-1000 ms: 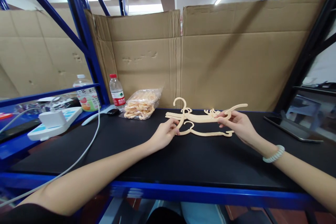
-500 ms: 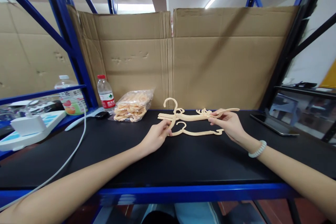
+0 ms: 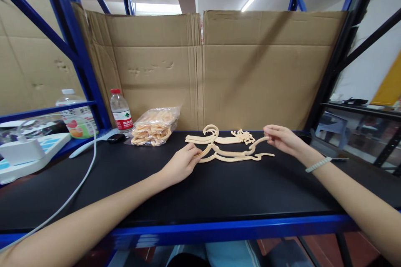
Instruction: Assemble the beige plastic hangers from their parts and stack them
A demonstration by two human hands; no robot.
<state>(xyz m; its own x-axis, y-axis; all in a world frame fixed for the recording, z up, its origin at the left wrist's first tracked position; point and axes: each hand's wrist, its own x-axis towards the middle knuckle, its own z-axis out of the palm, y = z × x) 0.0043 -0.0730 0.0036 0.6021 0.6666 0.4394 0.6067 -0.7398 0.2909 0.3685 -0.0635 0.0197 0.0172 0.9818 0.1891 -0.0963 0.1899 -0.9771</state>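
Note:
A cream plastic clothes hanger (image 3: pixel 230 153) is stretched between my two hands just above the black tabletop. My left hand (image 3: pixel 181 162) is closed on its left end. The fingertips of my right hand (image 3: pixel 280 137) pinch the curved strip at its right end. Another cream hanger (image 3: pixel 233 159) lies right in front of it on the table. Behind, a stack of flat cream hangers (image 3: pixel 194 139) lies crosswise, partly hidden by the held hanger's hook. A small heap of cream pieces (image 3: pixel 244 135) sits at the stack's right end.
A clear bag of cream plastic pieces (image 3: pixel 155 127) stands at the back left beside a red-capped water bottle (image 3: pixel 121 110). A white cable (image 3: pixel 84 179) crosses the left side from a power strip (image 3: pixel 52 146). Cardboard (image 3: pixel 269 71) walls the back; a dark tablet (image 3: pixel 332 150) lies right.
My right hand has moved right and slightly up with the hanger's end. The held hanger has come down, its hook now lower. My left hand stays nearly in place.

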